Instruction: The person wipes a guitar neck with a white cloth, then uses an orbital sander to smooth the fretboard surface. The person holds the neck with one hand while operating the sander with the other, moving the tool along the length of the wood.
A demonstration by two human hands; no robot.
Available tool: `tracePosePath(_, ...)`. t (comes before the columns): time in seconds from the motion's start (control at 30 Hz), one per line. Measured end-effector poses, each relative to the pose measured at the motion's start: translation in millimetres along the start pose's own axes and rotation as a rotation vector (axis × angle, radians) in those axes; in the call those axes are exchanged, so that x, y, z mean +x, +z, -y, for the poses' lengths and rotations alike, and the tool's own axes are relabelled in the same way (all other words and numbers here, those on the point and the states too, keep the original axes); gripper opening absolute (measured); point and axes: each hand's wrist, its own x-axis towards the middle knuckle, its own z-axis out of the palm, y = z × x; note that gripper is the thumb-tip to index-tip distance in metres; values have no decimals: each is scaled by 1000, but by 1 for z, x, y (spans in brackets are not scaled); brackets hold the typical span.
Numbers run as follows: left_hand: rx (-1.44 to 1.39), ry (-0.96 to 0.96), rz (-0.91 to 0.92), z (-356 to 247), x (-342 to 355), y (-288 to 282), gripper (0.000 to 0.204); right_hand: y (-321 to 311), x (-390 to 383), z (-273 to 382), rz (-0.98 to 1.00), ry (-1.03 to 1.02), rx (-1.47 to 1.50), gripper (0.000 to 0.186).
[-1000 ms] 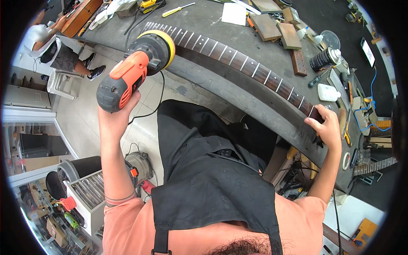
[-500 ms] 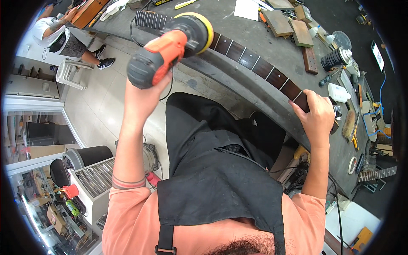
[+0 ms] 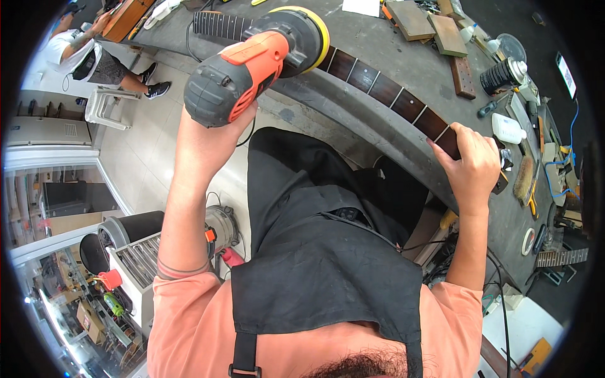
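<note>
My left hand (image 3: 213,142) is wrapped round the rear body of an orange and black power polisher (image 3: 255,60). The polisher's round yellow-edged pad (image 3: 322,41) stands on edge over the fretboard of a guitar neck (image 3: 386,92); whether it touches cannot be told. The neck is dark wood with metal frets and pale dots, lying along the workbench's near edge. At its wide-spaced fret end, my right hand (image 3: 471,162) grips the neck, thumb on the near side and fingers over the far side. The polisher hides part of the fretboard.
On the grey workbench (image 3: 353,38) lie wooden blocks (image 3: 449,34), a drilled wood block (image 3: 463,77), a black spray can (image 3: 503,75), a white bottle (image 3: 508,128) and a brush (image 3: 523,179). A black cable (image 3: 499,302) hangs at right. Another person (image 3: 104,63) stands far left near a white stool (image 3: 112,107).
The polisher in my left hand has shifted slightly right and up along the fretboard, with its pad tilted a little differently. My right hand keeps its hold on the guitar neck.
</note>
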Motion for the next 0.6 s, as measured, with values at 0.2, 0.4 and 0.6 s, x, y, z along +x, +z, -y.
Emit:
tracePosePath(0.2,15,-45,49,2,1,-3,43,0,0,0,-4,2,-9,48)
tracePosePath(0.4,15,50,13,1,6,0,43,0,-1,1,-3,-1,-12,47)
tracePosePath(0.6,0,-55,52,-1,3,-2,42,1,1,0,-4,6,-1,47)
